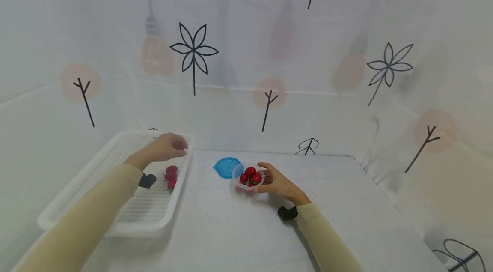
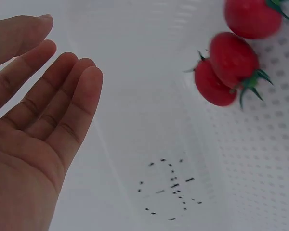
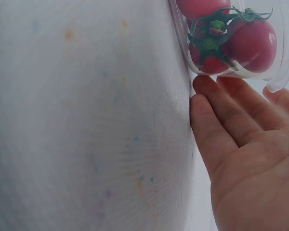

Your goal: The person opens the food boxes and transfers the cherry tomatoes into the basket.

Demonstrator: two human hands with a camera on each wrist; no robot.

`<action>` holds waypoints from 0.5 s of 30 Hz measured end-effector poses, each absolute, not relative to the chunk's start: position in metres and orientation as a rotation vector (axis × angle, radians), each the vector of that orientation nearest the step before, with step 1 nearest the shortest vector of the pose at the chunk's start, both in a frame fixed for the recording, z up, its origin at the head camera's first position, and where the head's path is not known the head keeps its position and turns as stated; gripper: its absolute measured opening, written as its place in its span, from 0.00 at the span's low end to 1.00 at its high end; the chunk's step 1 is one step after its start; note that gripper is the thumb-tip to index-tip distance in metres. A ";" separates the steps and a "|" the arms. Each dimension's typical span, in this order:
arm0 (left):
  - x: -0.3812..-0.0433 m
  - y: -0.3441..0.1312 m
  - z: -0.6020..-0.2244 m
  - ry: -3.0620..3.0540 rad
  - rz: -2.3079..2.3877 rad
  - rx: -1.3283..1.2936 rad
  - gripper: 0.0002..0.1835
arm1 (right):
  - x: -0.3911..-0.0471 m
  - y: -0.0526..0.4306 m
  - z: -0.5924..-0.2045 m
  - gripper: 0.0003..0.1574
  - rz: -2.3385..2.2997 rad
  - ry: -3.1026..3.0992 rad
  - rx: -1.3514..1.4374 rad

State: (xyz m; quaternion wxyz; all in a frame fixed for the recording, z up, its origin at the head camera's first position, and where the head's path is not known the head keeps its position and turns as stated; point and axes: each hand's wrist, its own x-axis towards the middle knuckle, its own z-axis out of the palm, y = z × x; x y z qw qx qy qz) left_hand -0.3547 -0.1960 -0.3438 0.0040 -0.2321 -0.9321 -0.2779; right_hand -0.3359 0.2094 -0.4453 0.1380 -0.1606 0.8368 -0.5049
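My left hand (image 1: 165,147) hovers over the white perforated basket (image 1: 48,216), its fingers loosely bent and nothing in them. Three cherry tomatoes (image 2: 233,60) with green stems lie together in the basket, off to the side of that hand. A clear plastic container (image 1: 236,172) stands on the white tabletop with several cherry tomatoes (image 1: 250,172) inside. At its right side is my right hand (image 1: 277,183), thumb on the near side and fingers spread toward the far side. In the right wrist view, the nearly straight fingertips (image 3: 202,83) are right at the container's wall.
A blue lid (image 1: 227,167) lies flat just behind and left of the container. The basket's raised rim runs along the left of the table. Behind everything hangs a white cloth (image 1: 239,109) printed with plants, and it continues along the right side.
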 end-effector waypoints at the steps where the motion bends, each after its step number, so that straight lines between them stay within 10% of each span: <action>1: -0.355 -0.191 -0.340 -2.906 -0.881 -0.742 0.12 | -0.336 0.210 -0.445 0.58 -1.460 2.419 -0.463; 15: -0.342 -0.107 -0.322 -2.876 -0.886 -0.974 0.10 | -0.337 0.213 -0.447 0.60 -1.453 2.430 -0.504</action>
